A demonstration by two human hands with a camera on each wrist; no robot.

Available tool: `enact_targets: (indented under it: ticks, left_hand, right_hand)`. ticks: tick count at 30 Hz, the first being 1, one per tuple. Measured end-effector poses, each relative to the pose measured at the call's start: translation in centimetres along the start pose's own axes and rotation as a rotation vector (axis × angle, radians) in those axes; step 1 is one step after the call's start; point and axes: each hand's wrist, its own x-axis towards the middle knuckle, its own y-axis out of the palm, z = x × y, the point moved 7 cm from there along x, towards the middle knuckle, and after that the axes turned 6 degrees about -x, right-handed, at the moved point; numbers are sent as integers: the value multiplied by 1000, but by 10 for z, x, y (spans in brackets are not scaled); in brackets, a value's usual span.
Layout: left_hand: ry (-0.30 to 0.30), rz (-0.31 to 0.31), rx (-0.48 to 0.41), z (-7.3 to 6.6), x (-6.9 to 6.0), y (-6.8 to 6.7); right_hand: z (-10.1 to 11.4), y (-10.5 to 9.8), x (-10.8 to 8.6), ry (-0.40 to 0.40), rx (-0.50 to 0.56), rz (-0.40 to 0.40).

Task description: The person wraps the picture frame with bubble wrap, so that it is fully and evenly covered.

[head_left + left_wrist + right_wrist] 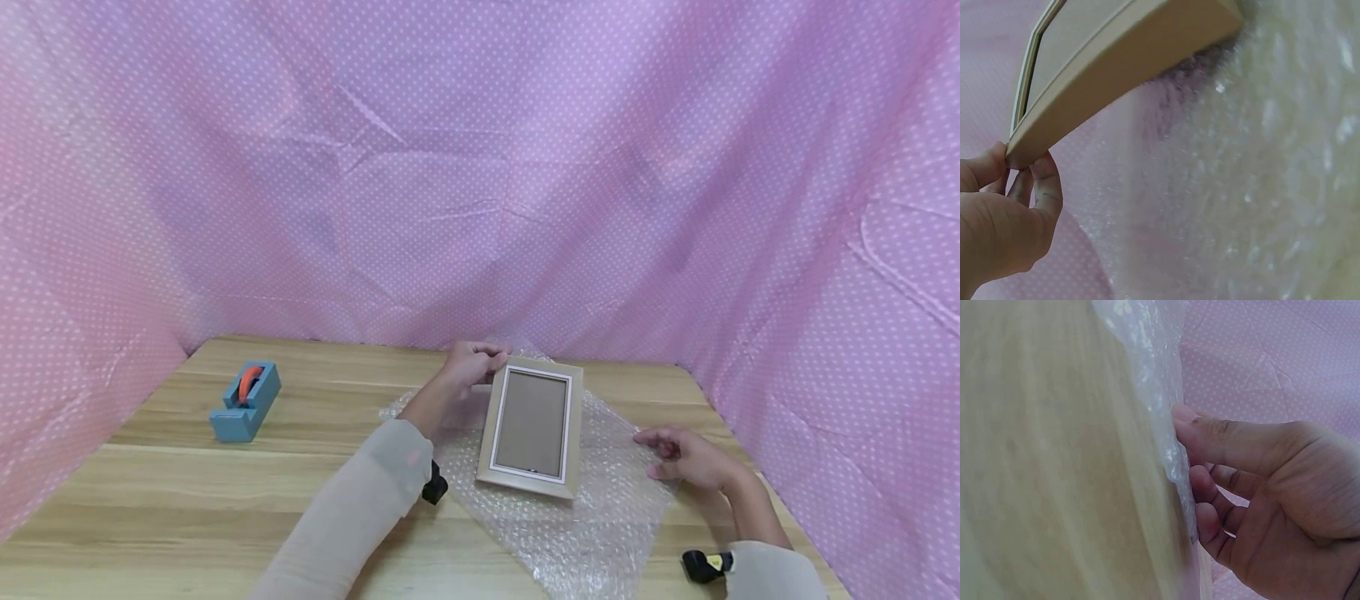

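Note:
A light wood picture frame with a white inner border and a plain grey-brown panel leans at a tilt above a sheet of clear bubble wrap. My left hand pinches the frame's upper left corner between thumb and fingers. In the left wrist view that hand grips the corner, and the frame's thick side edge shows, its far end close to the wrap. My right hand is at the right edge of the wrap, fingers loosely bent. In the right wrist view its fingertips touch the wrap's edge.
A blue tape dispenser with an orange roll stands at the left of the wooden table. Pink dotted cloth hangs behind and on both sides. Black wrist cameras are strapped at the sleeves.

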Motion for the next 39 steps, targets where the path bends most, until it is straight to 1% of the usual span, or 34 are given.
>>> enact_targets:
  ticks: [4,7,9,12,15,21,24,27,33,39]
  left_hand:
    - [-22,-25,-12,11,4,-3]
    - [-31,-37,-8,16,7,-3]
    - [-48,-45,-4,20,8,-4]
    - [-68,-47,-9,24,9,-6]
    - [-101,-45,-12,30,9,-10]
    - [-156,-46,35,40,10,-18]
    - [-172,-46,37,42,9,-19]
    - [-168,-31,36,43,9,-18]
    - [-165,23,48,45,7,-13]
    - [-194,94,81,49,6,-8]
  right_hand:
    - [0,-1,0,1,1,1]
    - [0,0,0,6,4,0]
    - [0,0,1,11,4,3]
    - [-1,1,1,20,5,2]
    - [-1,1,1,26,9,1]
    - [0,1,1,34,8,-3]
    - [-1,1,1,37,11,-3]
    - [-1,1,1,37,17,1]
    - [0,1,0,40,37,9]
    - [0,0,0,31,24,5]
